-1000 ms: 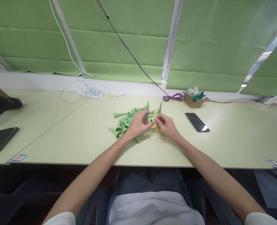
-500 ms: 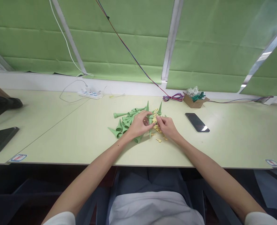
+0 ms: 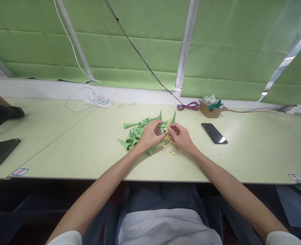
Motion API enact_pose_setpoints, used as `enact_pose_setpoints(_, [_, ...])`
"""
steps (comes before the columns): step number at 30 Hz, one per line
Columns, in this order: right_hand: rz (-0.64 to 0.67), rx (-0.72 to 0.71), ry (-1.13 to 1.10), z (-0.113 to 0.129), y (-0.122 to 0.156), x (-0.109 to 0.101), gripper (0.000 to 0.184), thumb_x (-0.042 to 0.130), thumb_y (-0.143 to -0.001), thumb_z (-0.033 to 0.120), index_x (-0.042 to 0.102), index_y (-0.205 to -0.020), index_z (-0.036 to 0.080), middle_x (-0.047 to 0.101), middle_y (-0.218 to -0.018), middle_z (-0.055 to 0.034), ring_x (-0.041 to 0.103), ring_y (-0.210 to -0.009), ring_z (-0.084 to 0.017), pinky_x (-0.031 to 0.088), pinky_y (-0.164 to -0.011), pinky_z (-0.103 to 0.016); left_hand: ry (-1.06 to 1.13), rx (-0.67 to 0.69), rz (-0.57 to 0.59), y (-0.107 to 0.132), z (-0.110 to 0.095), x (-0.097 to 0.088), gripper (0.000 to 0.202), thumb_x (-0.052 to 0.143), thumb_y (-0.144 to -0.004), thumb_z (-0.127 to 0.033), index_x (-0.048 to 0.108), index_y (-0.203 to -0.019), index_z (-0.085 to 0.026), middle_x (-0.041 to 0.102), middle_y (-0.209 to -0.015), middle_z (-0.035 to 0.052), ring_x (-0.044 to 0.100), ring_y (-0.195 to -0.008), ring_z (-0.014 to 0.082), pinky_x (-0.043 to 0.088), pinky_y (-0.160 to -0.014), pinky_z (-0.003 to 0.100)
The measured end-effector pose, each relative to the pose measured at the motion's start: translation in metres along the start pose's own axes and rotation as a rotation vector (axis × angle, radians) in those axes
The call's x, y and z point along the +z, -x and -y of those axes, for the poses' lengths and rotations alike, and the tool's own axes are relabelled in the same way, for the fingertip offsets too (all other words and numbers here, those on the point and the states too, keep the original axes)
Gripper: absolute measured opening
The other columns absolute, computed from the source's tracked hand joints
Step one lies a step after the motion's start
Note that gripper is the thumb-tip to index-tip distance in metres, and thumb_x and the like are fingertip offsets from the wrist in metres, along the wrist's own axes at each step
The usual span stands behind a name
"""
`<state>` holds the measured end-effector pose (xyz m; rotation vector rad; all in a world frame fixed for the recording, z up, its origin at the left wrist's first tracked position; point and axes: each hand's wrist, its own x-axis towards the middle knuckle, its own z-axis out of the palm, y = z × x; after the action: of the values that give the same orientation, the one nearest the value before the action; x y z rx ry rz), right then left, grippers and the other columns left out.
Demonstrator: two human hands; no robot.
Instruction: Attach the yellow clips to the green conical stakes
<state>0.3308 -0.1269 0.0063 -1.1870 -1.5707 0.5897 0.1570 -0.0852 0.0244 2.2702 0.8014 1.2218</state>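
Hands met at frame centre over the surface [image 3: 63, 143]. Grip of the left hand [image 3: 150, 136] was closed round a green cone [image 3: 162, 130], which stood near upright between the two hands. Grip of the right hand [image 3: 181, 136] was pressed together at the cone's upper end; whether it pinched a peg could not be told. Yellow pegs [image 3: 172, 152] lay scattered just below and right of the cone. Cone pile [image 3: 132, 134] lay left of centre, against the left hand. Phone [image 3: 214, 133] lay further right, apart.
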Motion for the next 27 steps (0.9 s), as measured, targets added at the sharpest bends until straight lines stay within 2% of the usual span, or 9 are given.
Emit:
enact_pose_setpoints(3, [0.022, -0.030, 0.005, -0.0012, 0.0008, 0.0000, 0.030, 0.056, -0.089, 0.051, 0.057, -0.096, 0.022, 0.064, -0.077, -0.0031, 0.055, -0.058, -0.015, 0.042, -0.053, -0.028, -0.010, -0.005, -0.001, 0.0000, -0.0005, -0.0001, 0.032, 0.068, -0.080, -0.030, 0.060, -0.108, -0.018, 0.064, -0.100, 0.0061, 0.059, -0.063, 0.0116, 0.054, -0.059, 0.028])
enact_pose_setpoints(9, [0.032, -0.043, 0.012, -0.0016, 0.0004, 0.0003, 0.028, 0.053, -0.092, 0.048, 0.056, -0.087, 0.021, 0.058, -0.065, -0.0003, 0.051, -0.056, -0.015, 0.040, -0.054, -0.028, -0.004, -0.001, 0.017, 0.0008, -0.0017, 0.0002, 0.032, 0.068, -0.079, -0.029, 0.060, -0.108, -0.017, 0.063, -0.102, 0.0062, 0.059, -0.063, 0.0111, 0.054, -0.059, 0.027])
enact_pose_setpoints(16, [0.006, -0.036, 0.121, -0.0010, 0.0001, -0.0001, 0.038, 0.046, -0.095, 0.053, 0.052, -0.074, 0.021, 0.047, -0.054, 0.0025, 0.042, -0.051, -0.014, 0.033, -0.053, -0.028, 0.006, 0.003, 0.024, 0.0008, -0.0007, 0.0019, 0.032, 0.070, -0.079, -0.031, 0.060, -0.107, -0.018, 0.062, -0.100, 0.0057, 0.059, -0.062, 0.0113, 0.055, -0.058, 0.028])
enact_pose_setpoints(23, [-0.048, -0.060, 0.226, -0.0012, -0.0017, 0.0005, 0.048, 0.039, -0.098, 0.051, 0.039, -0.060, 0.021, 0.038, -0.053, 0.0025, 0.036, -0.053, -0.013, 0.028, -0.054, -0.028, 0.019, 0.017, 0.031, 0.0012, 0.0010, 0.0037, 0.033, 0.071, -0.078, -0.029, 0.060, -0.107, -0.018, 0.061, -0.100, 0.0053, 0.060, -0.063, 0.0111, 0.054, -0.056, 0.027])
enact_pose_setpoints(27, [-0.037, -0.031, 0.204, 0.0010, -0.0011, 0.0003, 0.050, 0.036, -0.098, 0.052, 0.041, -0.059, 0.021, 0.038, -0.052, 0.0022, 0.035, -0.052, -0.012, 0.028, -0.053, -0.028, 0.031, 0.020, 0.039, 0.0016, 0.0009, 0.0041, 0.033, 0.071, -0.079, -0.030, 0.060, -0.108, -0.017, 0.060, -0.100, 0.0052, 0.060, -0.063, 0.0106, 0.055, -0.057, 0.026])
